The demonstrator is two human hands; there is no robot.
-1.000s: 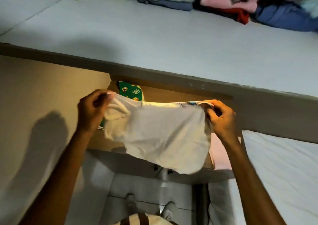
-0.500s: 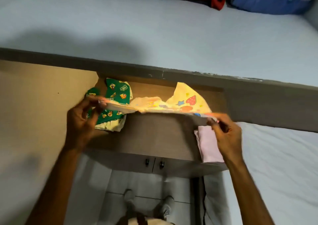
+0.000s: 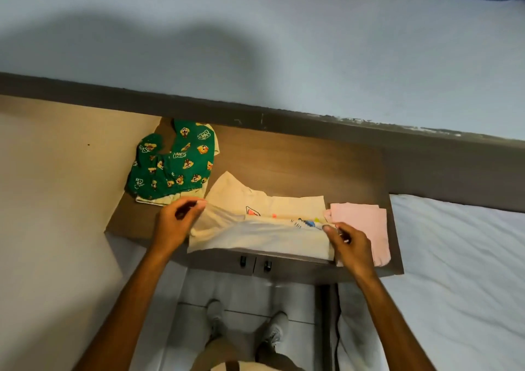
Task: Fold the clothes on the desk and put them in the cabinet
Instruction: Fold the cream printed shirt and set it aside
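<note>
Where half a second ago the cream garment (image 3: pixel 264 223) hung stretched in the air between the two hands, it now lies on the brown wooden desk top (image 3: pixel 298 166), its near half doubled over toward the front edge. Both hands have come down with it. At the fold's left corner, the left hand (image 3: pixel 174 223) pinches the soft cloth between thumb and fingertips; the right hand (image 3: pixel 350 242) is likewise closed on the right corner, just beside a small pink folded piece (image 3: pixel 366 228) that sits flat and square-edged at the desk's right end. Thin and matte, the cream fabric shows a colourful printed motif along the crease, though the print is too creased to read, perhaps a cartoon figure. To the left, a green garment (image 3: pixel 173 166) patterned with small cartoon animals lies loosely folded, its pale lining showing at the bottom. Below the desk's edge, two cabinet doors (image 3: pixel 255 264) with dark handles stand closed.
</note>
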